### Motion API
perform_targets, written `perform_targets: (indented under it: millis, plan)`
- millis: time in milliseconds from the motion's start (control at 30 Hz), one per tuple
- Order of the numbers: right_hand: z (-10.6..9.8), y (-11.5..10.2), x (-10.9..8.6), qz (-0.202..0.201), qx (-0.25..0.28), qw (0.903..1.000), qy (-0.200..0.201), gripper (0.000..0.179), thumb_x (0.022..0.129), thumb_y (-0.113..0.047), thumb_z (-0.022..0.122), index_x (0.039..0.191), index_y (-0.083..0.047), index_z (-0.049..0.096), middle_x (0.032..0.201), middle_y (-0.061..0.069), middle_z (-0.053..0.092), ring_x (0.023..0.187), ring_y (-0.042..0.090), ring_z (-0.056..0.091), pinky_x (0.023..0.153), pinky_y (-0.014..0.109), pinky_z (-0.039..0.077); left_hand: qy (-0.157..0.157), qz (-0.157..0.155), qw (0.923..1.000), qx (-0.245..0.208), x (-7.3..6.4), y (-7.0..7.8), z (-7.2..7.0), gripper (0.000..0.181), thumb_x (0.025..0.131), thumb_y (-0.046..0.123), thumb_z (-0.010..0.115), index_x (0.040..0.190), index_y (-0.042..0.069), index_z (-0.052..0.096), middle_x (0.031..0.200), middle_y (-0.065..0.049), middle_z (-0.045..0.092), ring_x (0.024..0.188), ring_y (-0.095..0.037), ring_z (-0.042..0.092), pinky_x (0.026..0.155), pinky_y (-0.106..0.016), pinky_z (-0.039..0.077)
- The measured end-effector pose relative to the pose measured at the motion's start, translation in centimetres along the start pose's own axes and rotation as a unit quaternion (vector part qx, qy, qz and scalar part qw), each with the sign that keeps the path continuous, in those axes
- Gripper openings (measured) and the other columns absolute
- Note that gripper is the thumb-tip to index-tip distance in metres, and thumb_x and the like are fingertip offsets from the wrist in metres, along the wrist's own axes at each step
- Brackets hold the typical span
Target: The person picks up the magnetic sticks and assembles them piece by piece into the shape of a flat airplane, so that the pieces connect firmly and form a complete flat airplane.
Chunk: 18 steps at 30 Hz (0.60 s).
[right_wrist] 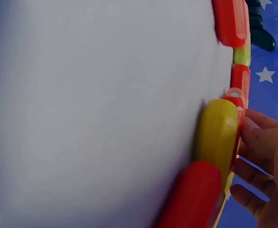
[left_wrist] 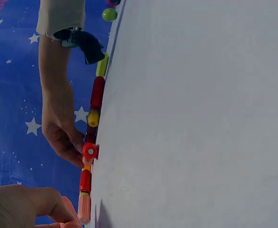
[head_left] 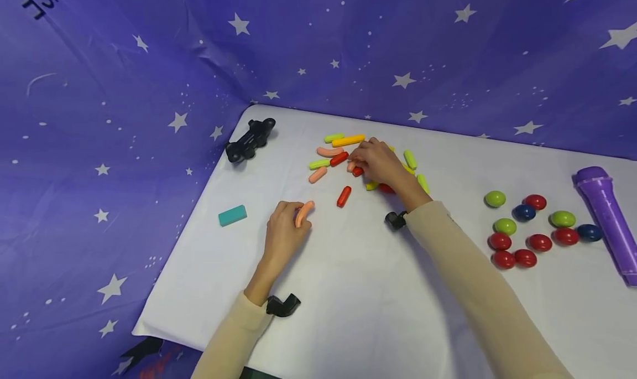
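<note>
My left hand pinches a curved pink toy bar between thumb and fingers, just above the white table. At a loose pile of short plastic bars, my right hand has its fingertips on a small pink bar, which they partly cover. A red bar lies right beside those fingertips. Left of them are another red bar, a curved pink bar and a long orange-yellow bar. One red bar lies apart, between the hands. The right wrist view shows a yellow bar close to the fingers.
A teal block lies left of my left hand, and a black knobbed object sits at the far left corner. On the right are several red, green and blue egg-shaped pieces and a purple toy microphone. Starry blue cloth hangs behind.
</note>
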State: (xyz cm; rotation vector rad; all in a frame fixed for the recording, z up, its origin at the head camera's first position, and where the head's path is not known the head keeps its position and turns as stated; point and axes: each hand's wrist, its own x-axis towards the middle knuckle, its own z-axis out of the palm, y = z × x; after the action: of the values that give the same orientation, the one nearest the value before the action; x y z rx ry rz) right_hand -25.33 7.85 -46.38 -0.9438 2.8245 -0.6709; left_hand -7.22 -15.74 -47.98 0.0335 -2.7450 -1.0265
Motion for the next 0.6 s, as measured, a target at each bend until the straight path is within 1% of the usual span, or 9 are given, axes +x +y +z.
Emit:
perform_targets:
  millis: [133, 200, 300, 400, 467, 533, 567, 600]
  plan:
    - [-0.47, 0.05, 0.56, 0.019, 0.000, 0.9991, -0.038, 0.023, 0.093, -0.009, 0.065, 0.113, -0.014, 0.073, 0.113, 0.006, 0.068, 0.105, 0.027, 0.049, 0.097, 0.044, 0.041, 0.006, -0.008, 0.9999, -0.007, -0.62, -0.31, 0.06, 0.028, 0.076, 0.002, 0.069, 0.104, 0.000, 0.070, 0.095, -0.015, 0.066, 0.077, -0.027, 0.063, 0.068, -0.040, 0.052]
    - [-0.44, 0.03, 0.81, 0.025, -0.001, 0.9982, -0.054, 0.022, 0.093, -0.009, 0.065, 0.112, -0.015, 0.073, 0.111, 0.005, 0.067, 0.104, 0.027, 0.048, 0.097, 0.043, 0.041, 0.009, -0.010, 0.9999, -0.011, -0.80, -0.56, 0.16, 0.029, 0.076, 0.002, 0.069, 0.105, 0.001, 0.069, 0.093, -0.014, 0.066, 0.075, -0.025, 0.062, 0.067, -0.038, 0.051]
    - [-0.27, 0.04, 1.05, 0.027, -0.007, 0.9971, -0.071, 0.020, 0.092, -0.009, 0.066, 0.110, -0.013, 0.073, 0.105, 0.006, 0.065, 0.100, 0.027, 0.049, 0.094, 0.042, 0.042, 0.007, -0.011, 0.9998, -0.017, -0.99, -0.80, 0.33, 0.032, 0.076, 0.001, 0.068, 0.108, 0.001, 0.069, 0.091, -0.012, 0.064, 0.068, -0.020, 0.058, 0.063, -0.033, 0.049]
    - [-0.13, 0.10, 1.05, 0.023, -0.016, 0.9964, -0.080, 0.019, 0.092, -0.009, 0.066, 0.110, -0.011, 0.072, 0.102, 0.007, 0.063, 0.098, 0.027, 0.050, 0.094, 0.043, 0.042, 0.004, -0.006, 0.9997, -0.022, -1.12, -0.92, 0.46, 0.034, 0.076, 0.001, 0.068, 0.111, 0.001, 0.068, 0.090, -0.011, 0.062, 0.064, -0.016, 0.053, 0.059, -0.029, 0.046]
    - [-0.21, 0.10, 0.90, 0.021, -0.019, 0.9966, -0.077, 0.019, 0.093, -0.009, 0.065, 0.111, -0.012, 0.072, 0.102, 0.006, 0.062, 0.097, 0.027, 0.051, 0.094, 0.043, 0.043, 0.003, -0.004, 0.9997, -0.024, -1.15, -0.92, 0.49, 0.034, 0.077, 0.001, 0.069, 0.111, 0.001, 0.068, 0.089, -0.011, 0.061, 0.064, -0.015, 0.052, 0.059, -0.028, 0.045]
    - [-0.47, -0.04, 0.65, 0.015, -0.017, 0.9976, -0.065, 0.020, 0.093, -0.011, 0.065, 0.112, -0.012, 0.071, 0.103, 0.006, 0.062, 0.097, 0.027, 0.052, 0.095, 0.043, 0.043, 0.001, -0.004, 0.9996, -0.028, -1.10, -0.86, 0.51, 0.033, 0.078, 0.001, 0.070, 0.110, 0.001, 0.068, 0.090, -0.011, 0.061, 0.065, -0.015, 0.053, 0.060, -0.027, 0.046]
    - [-0.66, -0.29, 0.43, 0.009, -0.015, 0.9983, -0.056, 0.020, 0.094, -0.011, 0.065, 0.113, -0.011, 0.071, 0.103, 0.006, 0.062, 0.096, 0.027, 0.052, 0.094, 0.043, 0.044, 0.001, -0.004, 0.9996, -0.029, -1.08, -0.84, 0.51, 0.032, 0.078, 0.001, 0.070, 0.110, 0.001, 0.068, 0.090, -0.011, 0.061, 0.065, -0.016, 0.054, 0.060, -0.027, 0.047]
    - [-0.83, -0.63, 0.16, -0.006, -0.013, 0.9990, -0.042, 0.019, 0.094, -0.014, 0.066, 0.111, -0.011, 0.072, 0.100, 0.007, 0.062, 0.093, 0.026, 0.052, 0.091, 0.041, 0.045, 0.000, -0.005, 0.9995, -0.031, -1.06, -0.78, 0.50, 0.032, 0.078, 0.001, 0.070, 0.110, 0.001, 0.068, 0.090, -0.011, 0.061, 0.066, -0.016, 0.054, 0.061, -0.027, 0.047]
